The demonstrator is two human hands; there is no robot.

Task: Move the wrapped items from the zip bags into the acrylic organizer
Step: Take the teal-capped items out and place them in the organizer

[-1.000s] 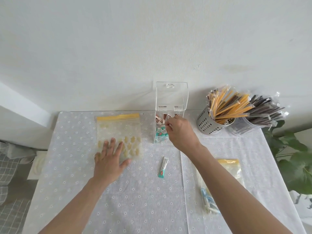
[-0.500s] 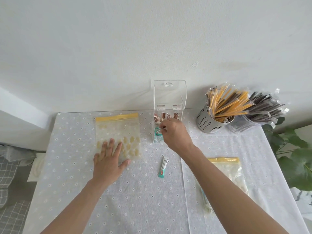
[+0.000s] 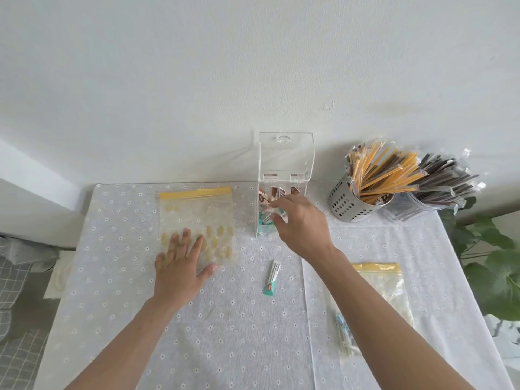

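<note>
Pinching a teal sachet [image 3: 277, 214] over the acrylic organizer [image 3: 284, 164], the right hand [image 3: 302, 229] may drop it outside; the left hand [image 3: 181, 266] lies spread on the zip bag [image 3: 197, 218].

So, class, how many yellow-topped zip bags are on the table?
2. One zip bag lies flat under the left hand; the other zip bag lies at the right, partly hidden by the right forearm.

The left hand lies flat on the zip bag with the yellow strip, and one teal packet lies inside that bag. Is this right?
Not quite. The head view shows the left hand flat on the zip bag, but the teal packet lies outside that bag, loose on the tablecloth in front of the acrylic organizer.
</note>
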